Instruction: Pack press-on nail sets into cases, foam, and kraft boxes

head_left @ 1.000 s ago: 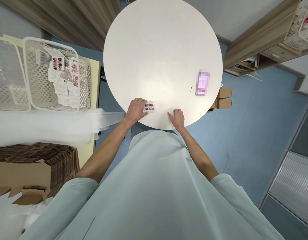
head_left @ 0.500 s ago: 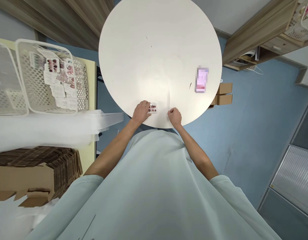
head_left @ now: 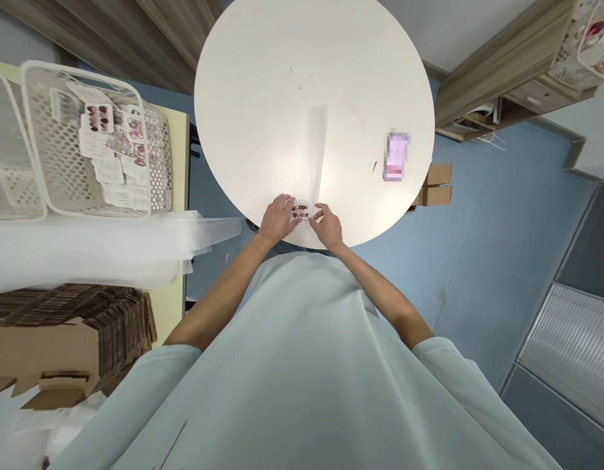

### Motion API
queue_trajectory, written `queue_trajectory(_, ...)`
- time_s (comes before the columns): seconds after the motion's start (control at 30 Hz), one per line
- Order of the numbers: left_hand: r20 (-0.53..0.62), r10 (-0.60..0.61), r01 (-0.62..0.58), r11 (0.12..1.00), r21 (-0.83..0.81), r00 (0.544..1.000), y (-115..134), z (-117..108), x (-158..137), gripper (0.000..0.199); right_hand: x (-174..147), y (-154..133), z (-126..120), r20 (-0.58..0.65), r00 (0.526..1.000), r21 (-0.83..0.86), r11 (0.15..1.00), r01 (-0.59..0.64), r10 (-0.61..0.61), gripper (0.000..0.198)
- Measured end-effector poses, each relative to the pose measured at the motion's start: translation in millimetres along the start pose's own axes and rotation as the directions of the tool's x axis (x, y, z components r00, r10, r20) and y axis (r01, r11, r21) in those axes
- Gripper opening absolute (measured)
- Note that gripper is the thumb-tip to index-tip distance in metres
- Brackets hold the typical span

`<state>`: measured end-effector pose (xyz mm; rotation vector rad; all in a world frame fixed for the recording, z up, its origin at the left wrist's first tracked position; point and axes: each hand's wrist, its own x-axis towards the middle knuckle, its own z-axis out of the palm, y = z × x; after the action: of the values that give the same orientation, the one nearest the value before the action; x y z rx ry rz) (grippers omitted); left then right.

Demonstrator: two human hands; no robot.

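A small clear pack of press-on nails (head_left: 300, 209), its nails dark red and pinkish in two rows, lies near the front edge of the round white table (head_left: 253, 124). My left hand (head_left: 278, 219) grips the pack at its left end, thumb below and fingers above. At the pack's right edge is my right hand (head_left: 330, 225), fingers curled, with thumb and index tips close to the pack. A faint, see-through streak (head_left: 321, 147) runs up the table from near those fingertips; whether it is clear film or a shadow, I cannot tell.
A phone (head_left: 396, 156), blurred out, lies on the table's right side. To the left, a white perforated basket (head_left: 159, 156) holds several similar nail packs. Below it are white sheeting (head_left: 86, 251) and stacked flat cardboard (head_left: 125, 333). Brown boxes (head_left: 437, 195) stand beyond the table's right edge.
My right hand has moved left to the pack's edge, and its thumb and index finger have come apart. The faint streak has shifted left and looks longer. My left hand stays on the pack.
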<state>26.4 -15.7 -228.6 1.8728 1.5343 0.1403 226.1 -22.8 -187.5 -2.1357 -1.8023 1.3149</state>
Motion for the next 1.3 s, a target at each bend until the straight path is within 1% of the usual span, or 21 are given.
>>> queue_trajectory(0.07,-0.075,-0.104,0.098,0.992,-0.073,0.992,1.5,-2.3,-7.0,0.052,2.5,-10.9,6.5,0.039,0.999,-0.044,0.999,0.032,-0.03,0.047)
queue_trajectory(0.1,-0.099,-0.171,0.159,0.98,-0.118,0.98,2.3,-3.7,-10.8,0.051,4.1,-15.2,10.5,0.06,0.997,-0.06,0.997,0.048,-0.044,0.047)
queue_trajectory(0.2,-0.102,-0.346,0.313,0.918,-0.245,0.933,4.7,-6.3,-20.5,0.052,9.7,-23.6,25.3,0.139,0.986,-0.09,0.99,0.105,-0.092,0.05)
queue_trajectory(0.3,-0.058,-0.445,0.407,0.858,-0.312,0.894,7.1,-2.8,-24.1,0.048,14.7,-26.1,41.3,0.198,0.971,-0.113,0.982,0.155,-0.13,0.058)
queue_trajectory(0.4,-0.024,-0.515,0.476,0.807,-0.351,0.857,7.5,6.0,-21.8,0.038,18.8,-26.3,53.3,0.215,0.965,-0.121,0.976,0.179,-0.15,0.063)
queue_trajectory(0.47,-0.022,-0.553,0.506,0.778,-0.372,0.833,6.0,11.7,-18.8,0.029,21.0,-26.3,57.2,0.23,0.96,-0.123,0.974,0.189,-0.157,0.067)
queue_trajectory(0.57,-0.023,-0.587,0.534,0.752,-0.387,0.81,2.6,16.8,-14.9,0.021,22.9,-25.3,56.4,0.266,0.951,-0.13,0.972,0.198,-0.158,0.07)
queue_trajectory(0.63,-0.021,-0.6,0.548,0.744,-0.383,0.8,1.3,17.8,-13.3,0.019,23.2,-22.6,51.7,0.26,0.953,-0.129,0.973,0.193,-0.154,0.067)
queue_trajectory(0.7,-0.019,-0.609,0.561,0.742,-0.367,0.793,1.5,17.7,-12.8,0.017,22.8,-17.7,44.1,0.21,0.968,-0.12,0.979,0.163,-0.135,0.057)
queue_trajectory(0.8,-0.032,-0.616,0.571,0.748,-0.339,0.787,3.7,17.1,-13.8,0.018,22.1,-7.7,29.6,0.105,0.992,-0.105,0.991,0.078,-0.067,0.042)
queue_trajectory(0.87,-0.039,-0.617,0.573,0.751,-0.326,0.786,5.1,17.1,-14.9,0.017,22.4,-1.4,20.8,0.053,0.998,-0.101,0.995,0.026,-0.02,0.038)
queue_trajectory(0.97,-0.037,-0.611,0.573,0.759,-0.309,0.791,6.9,18.6,-15.4,0.015,24.8,4.4,13.6,0.022,0.999,-0.096,0.995,-0.025,0.027,0.035)
queue_trajectory(1.07,-0.055,-0.608,0.573,0.771,-0.278,0.792,8.8,21.8,-13.9,0.015,29.8,5.0,14.5,0.033,0.997,-0.084,0.994,-0.067,0.07,0.033)
queue_trajectory(1.2,-0.08,-0.625,0.593,0.769,-0.24,0.777,11.3,27.0,-11.4,0.015,37.1,2.0,21.5,0.066,0.992,-0.047,0.993,-0.109,0.112,0.029)
queue_trajectory(1.3,-0.101,-0.633,0.6,0.765,-0.234,0.768,11.7,31.4,-11.2,0.013,39.2,0.0,25.9,0.069,0.99,-0.016,0.992,-0.126,0.126,0.025)
